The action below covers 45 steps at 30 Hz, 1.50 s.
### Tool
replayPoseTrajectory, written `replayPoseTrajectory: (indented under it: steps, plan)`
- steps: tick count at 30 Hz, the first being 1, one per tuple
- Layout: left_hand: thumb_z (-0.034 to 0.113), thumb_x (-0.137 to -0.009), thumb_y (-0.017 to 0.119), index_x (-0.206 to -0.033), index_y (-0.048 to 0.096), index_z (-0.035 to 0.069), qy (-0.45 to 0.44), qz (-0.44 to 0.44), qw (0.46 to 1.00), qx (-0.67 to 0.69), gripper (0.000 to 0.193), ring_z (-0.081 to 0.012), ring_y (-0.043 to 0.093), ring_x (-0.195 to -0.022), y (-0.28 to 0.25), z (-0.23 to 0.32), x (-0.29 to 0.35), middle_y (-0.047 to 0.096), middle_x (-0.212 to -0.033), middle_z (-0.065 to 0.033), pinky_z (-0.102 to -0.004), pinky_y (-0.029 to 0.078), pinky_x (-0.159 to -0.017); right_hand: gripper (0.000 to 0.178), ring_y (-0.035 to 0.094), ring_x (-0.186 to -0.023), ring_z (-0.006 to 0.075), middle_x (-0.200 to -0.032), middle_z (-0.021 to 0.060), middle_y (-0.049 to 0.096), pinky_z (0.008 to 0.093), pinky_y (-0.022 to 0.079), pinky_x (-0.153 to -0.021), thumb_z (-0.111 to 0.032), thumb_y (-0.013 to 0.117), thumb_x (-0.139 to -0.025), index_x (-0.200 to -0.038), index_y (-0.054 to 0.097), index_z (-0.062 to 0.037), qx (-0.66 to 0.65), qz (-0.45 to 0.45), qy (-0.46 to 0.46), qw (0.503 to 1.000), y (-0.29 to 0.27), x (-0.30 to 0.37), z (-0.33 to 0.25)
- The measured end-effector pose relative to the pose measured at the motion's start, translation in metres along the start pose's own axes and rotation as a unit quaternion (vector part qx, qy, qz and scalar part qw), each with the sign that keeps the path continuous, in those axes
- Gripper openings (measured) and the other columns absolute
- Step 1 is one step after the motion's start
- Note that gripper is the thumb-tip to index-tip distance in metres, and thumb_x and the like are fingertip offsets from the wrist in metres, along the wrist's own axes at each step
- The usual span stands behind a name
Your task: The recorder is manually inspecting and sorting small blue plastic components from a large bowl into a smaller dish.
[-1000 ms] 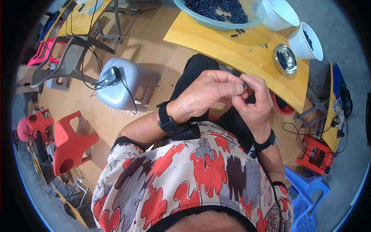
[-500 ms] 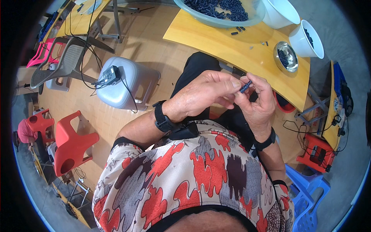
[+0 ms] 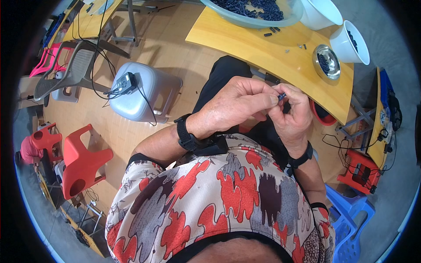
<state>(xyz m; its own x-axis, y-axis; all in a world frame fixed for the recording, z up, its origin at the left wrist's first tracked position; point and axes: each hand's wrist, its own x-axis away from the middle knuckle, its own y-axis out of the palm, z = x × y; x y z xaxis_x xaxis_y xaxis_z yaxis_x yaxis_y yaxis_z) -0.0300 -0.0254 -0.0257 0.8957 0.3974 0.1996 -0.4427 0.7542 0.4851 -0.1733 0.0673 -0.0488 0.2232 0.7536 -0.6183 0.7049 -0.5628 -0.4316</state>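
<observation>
In front of my body, both hands meet at a small dark blue ribbed piece. My right hand pinches it between thumb and fingers. The thumb and forefinger of my left hand close on its near end, and they cover much of it. Similar dark pieces fill a wide translucent basin on the yellow table. Others lie in a shiny metal bowl and in a white bucket. A few loose pieces rest on the tabletop by the basin.
Another white bucket stands beside the basin. To the left are a grey stool with a black box and cables, a red chair and a brown chair. A blue chair and a red stool sit at the right.
My left thumb and fingers have shifted slightly right along the piece, so less of it shows. The view has tilted a little, and the right hand stays nearly in place.
</observation>
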Motion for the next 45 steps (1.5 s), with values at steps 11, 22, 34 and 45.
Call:
replayPoseTrajectory:
  steps: [11,22,34,45]
  plan:
    - [0.01,-0.09,0.055,-0.1,0.064,-0.003,0.032,0.014,0.999,0.009,0.019,-0.0117,0.062,-0.08,0.001,-0.004,-0.001,0.066,-0.088,-0.0079,-0.0259,0.052,-0.074,0.035,0.063,-0.07,0.0137,-0.091,0.0119,0.065,0.0229,0.051,-0.061,-0.007,0.071,-0.077,-0.107,0.053,-0.0008,0.01,-0.005,-0.015,1.0,0.0,-0.002,0.001]
    - [0.015,-0.09,0.056,-0.101,0.064,0.001,-0.006,0.002,1.0,0.025,0.02,-0.0117,0.062,-0.079,0.002,0.003,0.003,0.065,-0.09,-0.0055,-0.0272,0.054,-0.071,0.032,0.059,-0.07,0.0099,-0.094,0.0083,0.065,0.0205,0.049,-0.06,-0.006,0.07,-0.077,-0.108,0.06,-0.0025,-0.03,-0.029,0.063,0.997,-0.005,-0.005,-0.009]
    - [0.016,-0.088,0.06,-0.097,0.066,0.002,-0.021,0.006,0.998,0.061,0.018,-0.0125,0.062,-0.082,-0.006,-0.004,-0.001,0.065,-0.093,-0.0052,-0.0279,0.055,-0.069,0.038,0.059,-0.067,0.0096,-0.093,0.0072,0.064,0.0223,0.049,-0.058,-0.009,0.071,-0.076,-0.112,0.058,-0.0035,-0.012,-0.094,0.086,0.992,-0.013,-0.015,-0.015]
    - [0.015,-0.09,0.057,-0.096,0.065,0.001,-0.021,0.04,0.999,0.011,0.017,-0.0113,0.063,-0.077,-0.004,-0.006,0.0,0.065,-0.089,-0.0047,-0.0257,0.055,-0.066,0.034,0.062,-0.065,0.0153,-0.087,0.0098,0.063,0.0253,0.051,-0.056,-0.006,0.072,-0.071,-0.102,0.059,-0.0026,0.062,-0.126,0.012,0.99,-0.012,-0.018,-0.008]
